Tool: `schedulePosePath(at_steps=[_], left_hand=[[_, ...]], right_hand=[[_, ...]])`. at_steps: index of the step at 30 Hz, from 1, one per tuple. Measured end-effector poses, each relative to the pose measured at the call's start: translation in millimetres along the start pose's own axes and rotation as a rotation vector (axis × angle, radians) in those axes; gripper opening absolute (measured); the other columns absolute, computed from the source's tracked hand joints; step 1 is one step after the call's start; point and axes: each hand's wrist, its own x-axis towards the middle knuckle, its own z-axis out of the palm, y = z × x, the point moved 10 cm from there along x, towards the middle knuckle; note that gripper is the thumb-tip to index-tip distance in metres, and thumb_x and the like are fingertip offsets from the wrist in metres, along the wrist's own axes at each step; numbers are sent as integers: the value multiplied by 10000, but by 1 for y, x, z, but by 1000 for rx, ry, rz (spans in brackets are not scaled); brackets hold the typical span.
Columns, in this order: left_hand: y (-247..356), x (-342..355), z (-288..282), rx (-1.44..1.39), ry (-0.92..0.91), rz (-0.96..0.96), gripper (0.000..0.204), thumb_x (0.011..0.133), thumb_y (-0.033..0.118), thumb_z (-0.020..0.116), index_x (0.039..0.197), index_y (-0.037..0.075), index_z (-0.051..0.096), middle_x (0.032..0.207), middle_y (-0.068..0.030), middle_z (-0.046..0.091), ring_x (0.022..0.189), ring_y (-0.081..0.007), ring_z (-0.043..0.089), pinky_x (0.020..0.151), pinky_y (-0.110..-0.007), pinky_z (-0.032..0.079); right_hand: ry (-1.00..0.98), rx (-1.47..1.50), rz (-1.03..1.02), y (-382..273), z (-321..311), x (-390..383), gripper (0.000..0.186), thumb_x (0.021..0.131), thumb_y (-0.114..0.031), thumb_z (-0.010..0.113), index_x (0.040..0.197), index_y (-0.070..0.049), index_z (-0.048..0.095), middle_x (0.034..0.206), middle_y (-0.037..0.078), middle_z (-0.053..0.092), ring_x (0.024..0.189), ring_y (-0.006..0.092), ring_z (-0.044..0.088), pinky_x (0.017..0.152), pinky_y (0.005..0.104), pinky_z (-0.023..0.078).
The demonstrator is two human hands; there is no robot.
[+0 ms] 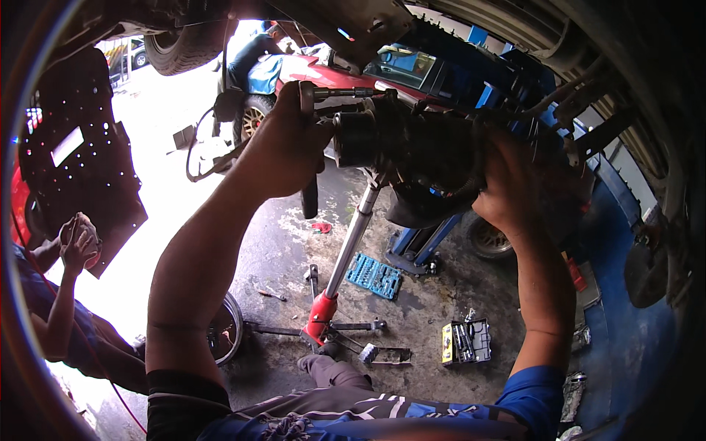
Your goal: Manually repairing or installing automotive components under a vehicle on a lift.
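My left hand (288, 151) is closed round a ratchet wrench (309, 197), whose dark handle sticks out below the fist. From the ratchet's head an extension bar (346, 92) runs right to the top of a dark, greasy car part (434, 147). This part has a black cylinder (354, 138) on its left side, close to my left knuckles. At the part's right end my right hand (507, 180) grips it, some fingers lost in shadow. Beneath the part rises a silver jack post (354, 234) with a red base (319, 317).
A blue socket set (373, 275) and a toolbox (466, 341) lie on the floor. A wheel (226, 331) is left of the jack legs. One person (55, 309) stands at left by a perforated dark panel (81, 154); another (254, 55) bends near a red car (323, 72). Car underbody hangs overhead.
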Motion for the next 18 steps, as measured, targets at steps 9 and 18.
schedulePosePath(at_steps=[9,18], left_hand=[[-27,-19,24,-1527,-71,-799,208,951,259,567,1038,70,571,633,-61,579,403,-120,517,328,-240,409],[-60,-9,13,-732,35,-305,141,948,61,524,1077,56,469,675,-48,527,494,-140,523,414,-265,445]], right_hand=[[-15,4,15,1,2,1,723,552,-28,774,1232,-40,528,1206,174,526,1116,384,551,957,453,475],[-8,18,95,-5,-6,17,664,605,-55,766,1221,-20,523,1198,182,524,1094,378,555,949,450,474]])
